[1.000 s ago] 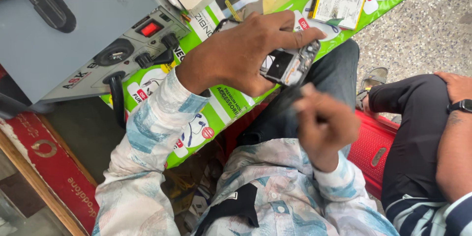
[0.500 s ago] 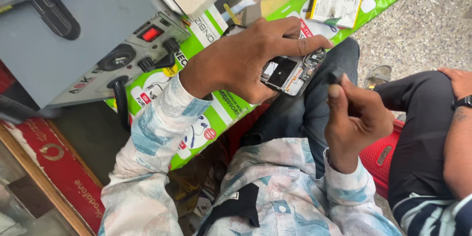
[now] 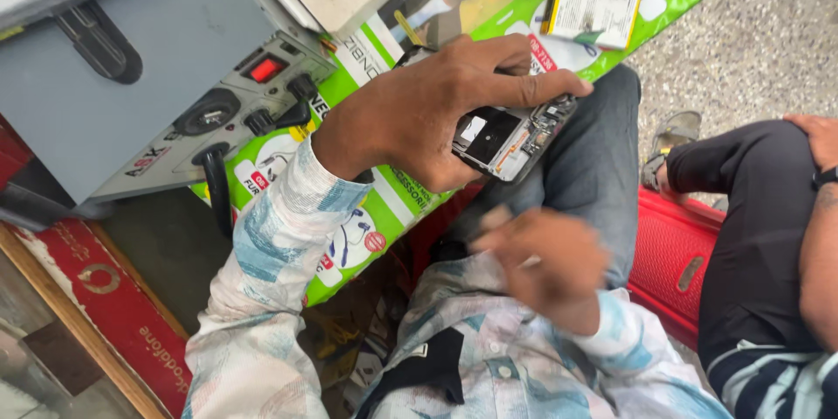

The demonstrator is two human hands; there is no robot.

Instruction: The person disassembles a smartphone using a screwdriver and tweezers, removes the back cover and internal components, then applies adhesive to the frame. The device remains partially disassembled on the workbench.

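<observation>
Head view. Your left hand (image 3: 419,118) sits near centre frame, fingers (image 3: 532,85) wrapped over the top of an opened phone (image 3: 511,135) with its back cover off, circuit parts and a dark inner panel showing. Thumb is under the phone's near edge, so the grip is closed on it. The phone is held above your lap, over the jeans (image 3: 594,166), tilted with its far end toward 2 o'clock.

Your right hand (image 3: 546,266) lies at 5 o'clock from the phone, apart from it, blurred. Fingers are curled in loosely; I cannot tell whether they hold anything.

At 10 o'clock from the left hand stands a grey metal box unit (image 3: 131,78) with a red switch (image 3: 264,69), black knobs and a black cable (image 3: 216,188) plugged in. Under it and reaching toward 1 o'clock runs a green printed poster (image 3: 384,209). A flat white battery pack (image 3: 594,7) rests on the poster at 1 o'clock from the phone.

At 3 o'clock another person sits, dark trousers (image 3: 742,209), one hand (image 3: 816,135) on the knee, wristwatch at frame edge. A red case (image 3: 672,257) sits between you and that person.
</observation>
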